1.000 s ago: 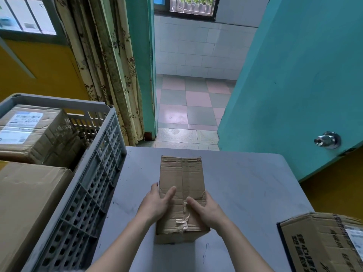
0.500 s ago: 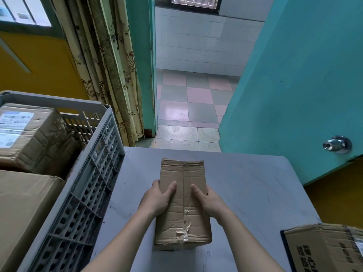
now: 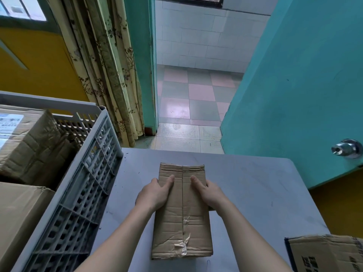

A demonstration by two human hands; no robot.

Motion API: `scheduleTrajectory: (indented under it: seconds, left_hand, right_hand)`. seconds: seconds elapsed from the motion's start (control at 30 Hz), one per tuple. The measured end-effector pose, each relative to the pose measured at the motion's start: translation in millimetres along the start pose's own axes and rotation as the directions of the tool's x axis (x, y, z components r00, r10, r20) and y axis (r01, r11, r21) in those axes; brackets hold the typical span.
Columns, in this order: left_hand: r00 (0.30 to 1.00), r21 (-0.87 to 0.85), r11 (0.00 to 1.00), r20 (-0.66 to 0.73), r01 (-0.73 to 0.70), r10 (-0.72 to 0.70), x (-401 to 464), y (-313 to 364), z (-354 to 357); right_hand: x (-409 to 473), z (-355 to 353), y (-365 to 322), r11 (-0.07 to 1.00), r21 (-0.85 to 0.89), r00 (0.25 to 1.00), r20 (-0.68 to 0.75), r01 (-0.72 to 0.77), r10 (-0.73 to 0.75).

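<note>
At the lower centre of the frame a long cardboard box (image 3: 170, 222) lies flat on the table (image 3: 255, 193), its seam running away from the person. The left hand (image 3: 152, 194) and right hand (image 3: 212, 193) clasp it from either side along its far half. Each thumb lies on the top face beside the seam, while the other fingers curl down over the side wall, mostly out of sight. This two-sided hold probably serves to steady, slide or lift the box squarely, as it looks too wide for one hand. Torn clear tape (image 3: 183, 246) at the near end suggests the seam is partly loose.

The table has a pale grey, scuffed top. At left a grey slatted crate (image 3: 78, 193) holds more cartons (image 3: 33, 146), one of them labelled. At lower right a printed carton (image 3: 326, 254) sits on the table's corner. Beyond, a flowered curtain (image 3: 106, 75) hangs by a doorway onto a checked tile floor (image 3: 188, 99), with a teal door (image 3: 304, 85) and its metal knob (image 3: 346, 148) at right.
</note>
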State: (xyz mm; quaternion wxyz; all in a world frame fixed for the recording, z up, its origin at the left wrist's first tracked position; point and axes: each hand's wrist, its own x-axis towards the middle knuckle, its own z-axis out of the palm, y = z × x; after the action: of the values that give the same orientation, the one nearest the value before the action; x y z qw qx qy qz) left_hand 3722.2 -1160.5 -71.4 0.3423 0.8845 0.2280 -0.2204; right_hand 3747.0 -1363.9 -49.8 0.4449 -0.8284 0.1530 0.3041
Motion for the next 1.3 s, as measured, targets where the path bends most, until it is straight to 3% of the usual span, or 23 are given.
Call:
scheduleTrajectory:
  seconds: [0.1, 0.27, 0.43, 0.8, 0.87, 1.0, 1.1, 1.17, 1.3]
  left_hand:
    - [1.0, -0.001, 1.0, 0.017, 0.008, -0.008, 1, 0, -1]
    - [0.977, -0.114, 0.985, 0.182, 0.133, -0.111, 9, 9, -23]
    - [0.978, -0.124, 0.979, 0.155, 0.159, -0.139, 14, 18, -24]
    - [0.98, -0.176, 0.972, 0.149, 0.155, -0.13, 18, 13, -17]
    - [0.976, -0.221, 0.962, 0.179, 0.16, -0.121, 13, 11, -18]
    - [0.944, -0.33, 0.926, 0.322, 0.182, -0.071, -5, -11, -22]
    - [0.897, -0.385, 0.892, 0.439, 0.238, -0.05, -20, -32, -18]
    - [0.908, -0.438, 0.868, 0.417, 0.233, -0.033, -29, -38, -13]
    - [0.962, -0.536, 0.832, 0.273, 0.14, 0.014, -37, -42, -10]
  right_hand:
    - [6, 3, 4, 1.0, 0.013, 1.0, 0.001, 0.006, -0.006]
    - [13, -5, -3, 0.995, -0.041, 0.993, 0.067, -0.091, 0.093]
    - [23, -10, -22, 0.976, -0.009, 0.974, 0.063, -0.215, 0.216]
    - [24, -3, -20, 0.986, -0.008, 0.986, -0.032, -0.167, 0.166]
    - [21, -2, -16, 0.985, 0.025, 0.985, -0.03, -0.17, 0.171]
    - [14, -7, 12, 0.947, 0.257, 0.981, 0.076, -0.19, 0.176]
    - [8, 3, 56, 0.956, 0.164, 0.964, 0.152, -0.243, 0.219]
    - [5, 17, 82, 0.945, 0.124, 0.943, 0.181, -0.303, 0.279]
    - [-13, 30, 80, 0.912, 0.247, 0.936, 0.214, -0.327, 0.278]
